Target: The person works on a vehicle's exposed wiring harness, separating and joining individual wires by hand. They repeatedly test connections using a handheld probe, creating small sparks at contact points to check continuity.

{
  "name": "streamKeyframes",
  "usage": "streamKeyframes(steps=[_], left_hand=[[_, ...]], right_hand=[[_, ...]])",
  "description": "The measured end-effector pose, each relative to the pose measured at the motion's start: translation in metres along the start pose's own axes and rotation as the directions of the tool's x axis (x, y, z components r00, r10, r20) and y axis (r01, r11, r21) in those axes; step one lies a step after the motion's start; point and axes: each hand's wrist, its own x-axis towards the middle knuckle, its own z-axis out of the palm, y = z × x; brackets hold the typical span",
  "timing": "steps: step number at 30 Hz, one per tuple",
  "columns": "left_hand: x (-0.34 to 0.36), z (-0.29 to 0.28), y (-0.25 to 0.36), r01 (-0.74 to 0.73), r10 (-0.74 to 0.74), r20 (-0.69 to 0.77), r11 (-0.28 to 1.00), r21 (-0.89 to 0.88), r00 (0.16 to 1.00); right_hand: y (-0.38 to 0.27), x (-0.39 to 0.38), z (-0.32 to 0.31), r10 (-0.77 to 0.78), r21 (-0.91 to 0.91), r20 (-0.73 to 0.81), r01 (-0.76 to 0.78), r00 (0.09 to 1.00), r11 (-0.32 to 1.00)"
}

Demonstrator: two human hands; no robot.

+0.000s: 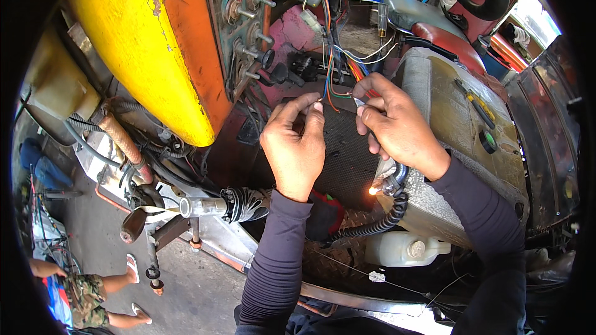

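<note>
My left hand (294, 139) is closed in a pinch, thumb against forefinger, at the end of a thin wire in a multicoloured wire bundle (329, 80). Close by on the right, my right hand (397, 121) is also closed; a small pale pointed tip (359, 102) shows between its thumb and forefinger, too little of it to name. A green and an orange wire (335, 94) hang between the two hands. Below my right hand a small lit bulb (374, 191) glows beside a black corrugated conduit (391, 214).
A worn grey seat (465, 142) at the right carries yellow-handled pliers (477, 105) and a roll of black tape (488, 141). A panel of toggle switches (245, 18) stands beyond my left hand, beside a yellow-orange body panel (143, 37). A white jug (406, 249) lies below. Another person (87, 298) is at lower left.
</note>
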Motion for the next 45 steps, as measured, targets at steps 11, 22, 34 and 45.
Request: streamKeyframes(steps=[11, 22, 34, 45], left_hand=[[0.001, -0.002, -0.001, 0.015, -0.015, 0.007, 1.0, -0.005, 1.0], [0.0, -0.002, -0.003, -0.008, 0.008, 0.024, 1.0, 0.0, 1.0], [0.005, -0.001, 0.01, 0.121, -0.12, 0.104, 0.993, 0.0, 0.987], [0.018, 0.014, 0.02, -0.127, 0.061, 0.273, 0.965, 0.231, 0.96]], right_hand=[[-0.001, 0.001, 0.0, 0.001, -0.014, 0.011, 0.0, 1.0, 1.0], [-0.002, 0.0, 0.002, 0.007, 0.0, 0.018, -0.007, 1.0, 1.0], [0.002, -0.001, -0.005, -0.019, 0.043, 0.01, 0.019, 1.0, 0.999], [0.008, -0.008, -0.024, 0.051, 0.225, -0.112, -0.025, 0.992, 0.974]])
